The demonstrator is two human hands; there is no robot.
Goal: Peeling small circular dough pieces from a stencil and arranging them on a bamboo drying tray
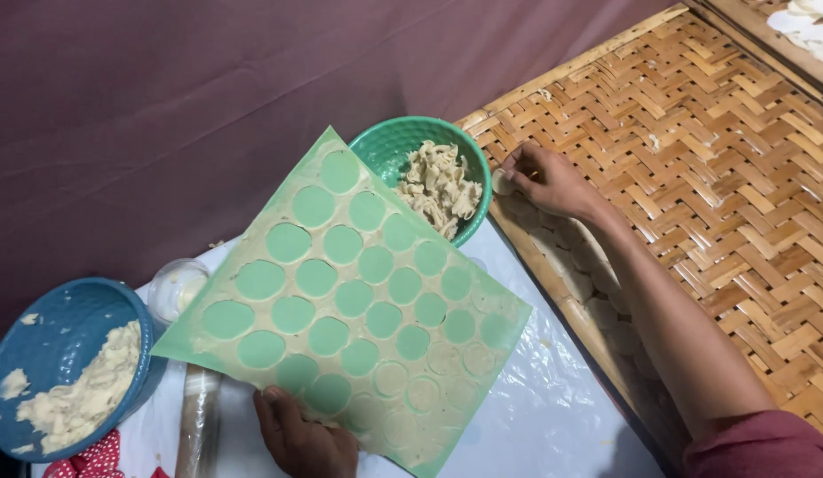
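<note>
My left hand (303, 438) grips the near edge of a green sheet (349, 305) and holds it up at a tilt. Thin pale dough covers the sheet, with several round holes cut out and a few round discs still on its lower right. My right hand (542, 180) reaches across to a woven bamboo tray (721, 168) and presses a pale dough disc (502, 184) at the tray's left edge. A row of pale discs (588, 274) lies along that edge under my forearm.
A green bowl (389, 146) with dough scraps sits behind the sheet. At the left stand a blue bowl (53, 341) with dough and a clear round container (174, 288). A rolling pin (199, 416) lies on the white plastic cover (544, 416). A maroon cloth (163, 106) hangs behind.
</note>
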